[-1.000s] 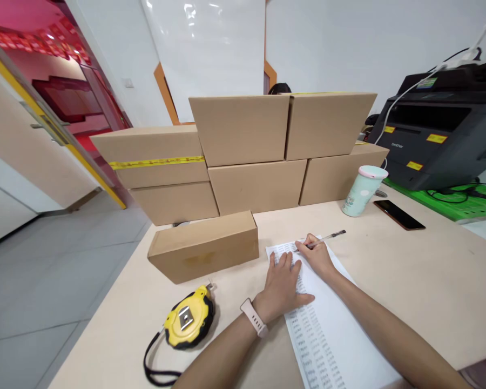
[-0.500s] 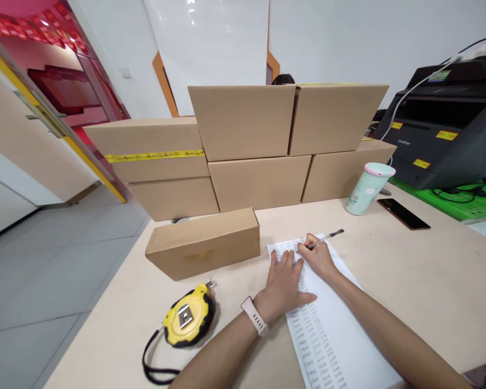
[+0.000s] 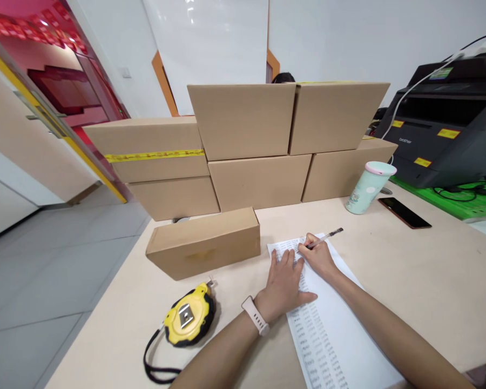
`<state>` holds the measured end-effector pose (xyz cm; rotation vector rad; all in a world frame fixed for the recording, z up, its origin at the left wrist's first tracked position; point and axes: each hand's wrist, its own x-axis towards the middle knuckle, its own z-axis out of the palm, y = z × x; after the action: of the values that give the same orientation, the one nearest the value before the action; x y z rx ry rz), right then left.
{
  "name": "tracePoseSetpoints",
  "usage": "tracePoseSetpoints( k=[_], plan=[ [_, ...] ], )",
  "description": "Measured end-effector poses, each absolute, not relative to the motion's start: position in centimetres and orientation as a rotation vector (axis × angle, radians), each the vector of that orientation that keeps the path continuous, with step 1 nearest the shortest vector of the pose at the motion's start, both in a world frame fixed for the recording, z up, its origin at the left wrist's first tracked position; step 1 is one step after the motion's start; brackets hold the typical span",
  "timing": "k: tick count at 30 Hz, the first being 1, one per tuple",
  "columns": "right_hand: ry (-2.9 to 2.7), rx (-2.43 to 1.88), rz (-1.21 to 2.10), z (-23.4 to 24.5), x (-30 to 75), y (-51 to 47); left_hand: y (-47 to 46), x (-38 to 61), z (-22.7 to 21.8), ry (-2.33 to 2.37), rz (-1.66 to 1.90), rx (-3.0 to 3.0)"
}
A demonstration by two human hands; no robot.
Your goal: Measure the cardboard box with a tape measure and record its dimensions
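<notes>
My right hand (image 3: 318,256) pinches a pen (image 3: 328,235) with a clear barrel and a dark end. Its tip is hidden by my fingers, close to the upper part of a white sheet of paper (image 3: 340,324). Columns of small handwritten marks run down the sheet's left side. Flat on the paper lies my left hand (image 3: 285,283), fingers spread, just left of the writing hand. A pale pink watch band circles the left wrist. To the left of that arm sits a yellow and black tape measure (image 3: 189,316) with a black strap.
A long cardboard box (image 3: 210,248) lies beyond the tape measure. Stacked cardboard boxes (image 3: 259,181) line the back of the table. At right stand a mint tumbler (image 3: 366,192), a phone (image 3: 404,212) and a black printer (image 3: 441,129). A person's head top (image 3: 283,78) shows behind the boxes.
Almost nothing differs. The view has shifted very slightly, and the pen's end sits a touch higher. Both hands keep the same places on the paper.
</notes>
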<state>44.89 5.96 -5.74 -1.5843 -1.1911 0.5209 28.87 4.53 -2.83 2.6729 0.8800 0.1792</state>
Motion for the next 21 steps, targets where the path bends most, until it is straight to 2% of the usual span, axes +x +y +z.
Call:
tracePoseSetpoints(
  k=[21],
  plan=[
    [-1.2, -1.574, 0.506, -5.98, 45.12, 6.04, 4.56, 28.8, -3.15, 0.89, 0.18, 2.689]
  ],
)
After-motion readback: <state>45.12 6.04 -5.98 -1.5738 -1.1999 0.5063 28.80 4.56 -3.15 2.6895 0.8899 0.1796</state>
